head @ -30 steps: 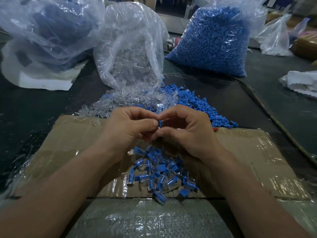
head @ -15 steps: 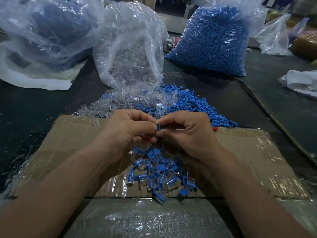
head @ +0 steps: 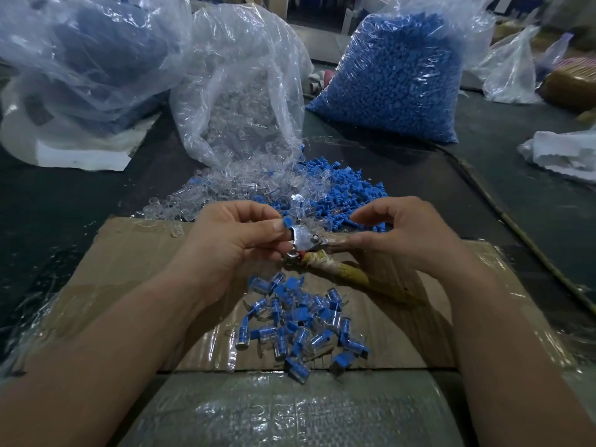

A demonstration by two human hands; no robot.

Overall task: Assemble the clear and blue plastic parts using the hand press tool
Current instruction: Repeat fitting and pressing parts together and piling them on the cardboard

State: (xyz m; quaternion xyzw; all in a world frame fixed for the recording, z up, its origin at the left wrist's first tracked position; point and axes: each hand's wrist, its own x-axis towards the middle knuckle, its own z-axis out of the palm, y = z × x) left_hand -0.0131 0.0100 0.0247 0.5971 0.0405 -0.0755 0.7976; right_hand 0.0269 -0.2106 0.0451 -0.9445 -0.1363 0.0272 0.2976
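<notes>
Nearest edge: shiny woven sheet (head: 290, 414), with taped cardboard (head: 129, 269) lying flat just past it. On the cardboard, between the forearms, is a heap of finished pieces (head: 300, 324), blue inserts inside clear shells, jumbled.

Above the heap both hands meet. Left hand (head: 232, 240) pinches a single blue part (head: 285, 222) between thumb and forefinger tip, other fingers curled under. The part sits right against the metal head of the press tool (head: 306, 241). Right hand (head: 409, 233) is curled round the tool's tape-wrapped handles, forefinger arched up and off the tool. The lower handle runs back toward the palm. Whether the jaws are touching the part, cannot tell.

Behind the hands, on the dark table (head: 64, 204): a loose spill of clear parts (head: 232, 191) on the left, touching and mixing with loose blue parts (head: 348, 195) on the right. The clear ones pour from an open bag (head: 238, 101). Farther back to the right is a full bag of blue parts (head: 396, 79), standing upright. Far left is a big bag (head: 80, 59) with dark blue contents, too blurred to identify. White cloth (head: 564, 153) at the right edge.
</notes>
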